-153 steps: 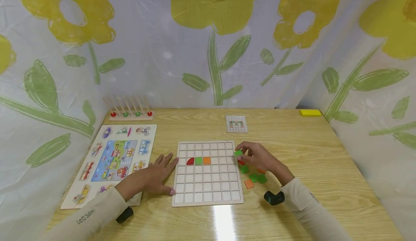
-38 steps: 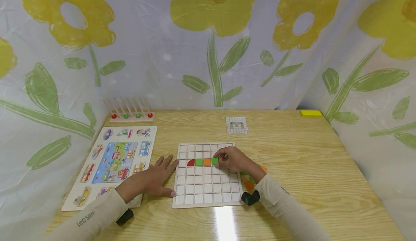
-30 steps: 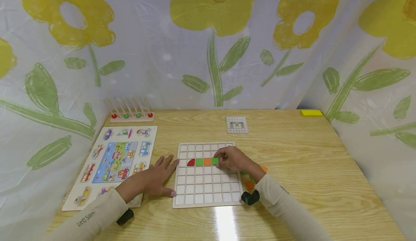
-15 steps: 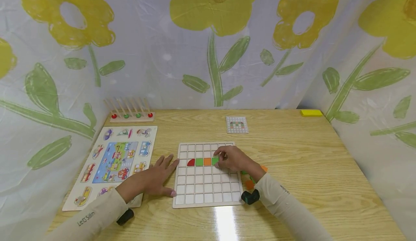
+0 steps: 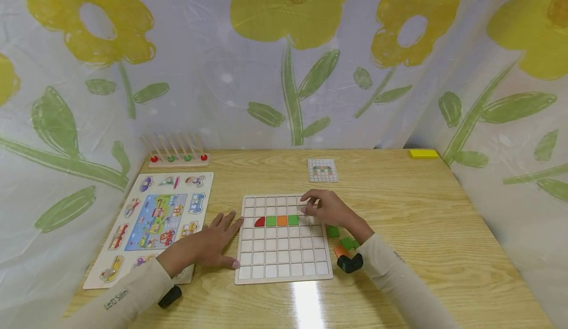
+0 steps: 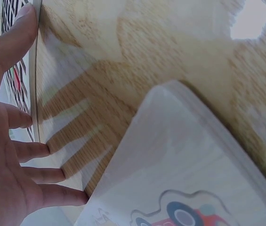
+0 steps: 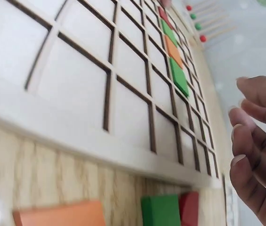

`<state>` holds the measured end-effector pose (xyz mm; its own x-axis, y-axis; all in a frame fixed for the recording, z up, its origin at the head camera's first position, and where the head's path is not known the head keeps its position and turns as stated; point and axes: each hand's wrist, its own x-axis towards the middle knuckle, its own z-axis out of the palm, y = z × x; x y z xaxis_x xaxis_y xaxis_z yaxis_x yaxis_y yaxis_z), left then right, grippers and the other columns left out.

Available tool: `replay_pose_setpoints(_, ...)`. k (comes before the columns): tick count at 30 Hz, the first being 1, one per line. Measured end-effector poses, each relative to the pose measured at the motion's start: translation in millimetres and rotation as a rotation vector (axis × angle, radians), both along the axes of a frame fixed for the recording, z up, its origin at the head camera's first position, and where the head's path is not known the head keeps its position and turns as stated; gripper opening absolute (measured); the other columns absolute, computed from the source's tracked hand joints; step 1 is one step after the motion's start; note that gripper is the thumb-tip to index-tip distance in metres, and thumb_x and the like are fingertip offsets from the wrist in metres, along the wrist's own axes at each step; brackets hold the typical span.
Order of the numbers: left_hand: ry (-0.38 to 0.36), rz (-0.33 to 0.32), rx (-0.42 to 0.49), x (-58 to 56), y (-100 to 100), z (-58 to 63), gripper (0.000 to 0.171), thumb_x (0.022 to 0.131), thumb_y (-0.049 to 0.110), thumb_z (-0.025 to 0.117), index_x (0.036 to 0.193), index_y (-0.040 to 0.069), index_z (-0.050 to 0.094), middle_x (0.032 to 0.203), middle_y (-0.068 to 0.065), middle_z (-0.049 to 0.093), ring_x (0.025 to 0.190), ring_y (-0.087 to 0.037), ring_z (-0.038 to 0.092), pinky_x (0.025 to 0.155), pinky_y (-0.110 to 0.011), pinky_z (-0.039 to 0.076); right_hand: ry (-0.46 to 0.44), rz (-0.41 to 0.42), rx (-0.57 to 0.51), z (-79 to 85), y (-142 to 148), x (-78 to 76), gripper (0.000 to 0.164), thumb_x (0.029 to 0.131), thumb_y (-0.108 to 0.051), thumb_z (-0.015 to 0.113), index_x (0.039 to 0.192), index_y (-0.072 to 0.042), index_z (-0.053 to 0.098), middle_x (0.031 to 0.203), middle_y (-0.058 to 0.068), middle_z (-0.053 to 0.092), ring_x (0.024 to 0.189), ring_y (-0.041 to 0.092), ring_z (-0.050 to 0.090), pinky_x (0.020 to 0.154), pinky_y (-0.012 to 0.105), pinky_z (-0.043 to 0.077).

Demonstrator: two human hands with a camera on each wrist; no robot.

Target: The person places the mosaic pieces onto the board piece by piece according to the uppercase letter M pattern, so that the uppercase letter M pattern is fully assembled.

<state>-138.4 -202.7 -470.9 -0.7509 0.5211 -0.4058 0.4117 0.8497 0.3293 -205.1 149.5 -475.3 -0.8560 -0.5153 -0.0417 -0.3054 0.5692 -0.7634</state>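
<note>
The right hand [image 5: 330, 208], grip apart and empty, hovers over the board [image 5: 283, 243], the left hand [image 5: 213, 244] spread alongside; the loose green tile [image 5: 333, 232], probably light and stiff, suits an edgewise pinch.

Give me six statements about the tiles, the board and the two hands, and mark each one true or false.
1. The red tile sits at the left end of the row on the grid board. True.
2. The right hand holds an orange tile. False: it holds nothing.
3. The left hand is spread at the grid board's left edge. True.
4. The pattern card lies on the picture puzzle. False: it lies on the table, beyond the grid board.
5. Loose green tiles lie right of the grid board. True.
6. The row's right-hand end is orange. False: a green tile ends it.
</note>
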Motion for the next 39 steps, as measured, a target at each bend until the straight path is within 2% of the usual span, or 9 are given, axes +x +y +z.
replay_pose_setpoints(5,0.002,-0.008,0.012,1.0,1,1.8,0.113,0.082,0.068,0.069,0.162,0.007,0.016,0.166,-0.026,0.008,0.15,-0.056,0.009,0.109,-0.076,0.023,0.026,-0.035,-0.008,0.6,13,-2.0,0.024,0.098,-0.018,0.066,0.117,-0.005,0.07,0.093,0.004,0.068,0.06,0.012,0.053,0.056,0.026,0.046)
replay_pose_setpoints(12,0.004,-0.005,0.011,0.7,0,1.5,0.113,0.082,0.068,0.069,0.162,0.007,0.017,0.166,-0.026,0.009,0.15,-0.055,0.009,0.109,-0.076,0.023,0.012,-0.058,-0.018,-4.7,28,-1.5,0.02,0.098,-0.017,0.066,0.113,-0.005,0.072,0.09,0.003,0.068,0.056,0.012,0.049,0.052,0.025,0.044)
replay_pose_setpoints(23,0.007,-0.003,-0.005,-0.7,0,0.4,0.114,0.081,0.07,0.068,0.162,0.009,0.017,0.166,-0.025,0.01,0.15,-0.055,0.01,0.109,-0.076,0.024,0.009,-0.049,-0.005,-15.7,56,3.7,0.017,0.095,-0.011,0.069,0.11,-0.004,0.073,0.089,0.002,0.068,0.071,0.013,0.056,0.064,0.025,0.049)
replay_pose_setpoints(27,0.008,-0.005,-0.002,-0.1,0,1.1,0.113,0.081,0.069,0.069,0.162,0.008,0.017,0.166,-0.025,0.01,0.15,-0.055,0.01,0.109,-0.075,0.024,-0.002,-0.046,0.003,-19.9,63,4.6,0.018,0.094,-0.012,0.07,0.11,-0.004,0.073,0.09,0.003,0.068,0.071,0.012,0.056,0.063,0.025,0.049)
replay_pose_setpoints(33,0.002,-0.008,0.006,0.7,1,1.9,0.113,0.082,0.068,0.069,0.162,0.008,0.017,0.166,-0.026,0.009,0.15,-0.055,0.01,0.109,-0.075,0.023,-0.012,-0.048,0.035,-21.2,69,7.1,0.018,0.093,-0.011,0.071,0.109,-0.006,0.074,0.089,0.002,0.069,0.072,0.013,0.058,0.066,0.025,0.05)
replay_pose_setpoints(39,0.002,-0.002,0.001,0.2,0,0.6,0.113,0.082,0.068,0.069,0.162,0.007,0.017,0.166,-0.025,0.01,0.15,-0.055,0.01,0.109,-0.075,0.023,-0.028,-0.042,0.058,-22.8,70,8.5,0.018,0.091,-0.017,0.075,0.108,-0.01,0.076,0.092,0.0,0.069,0.078,0.013,0.059,0.07,0.027,0.051)
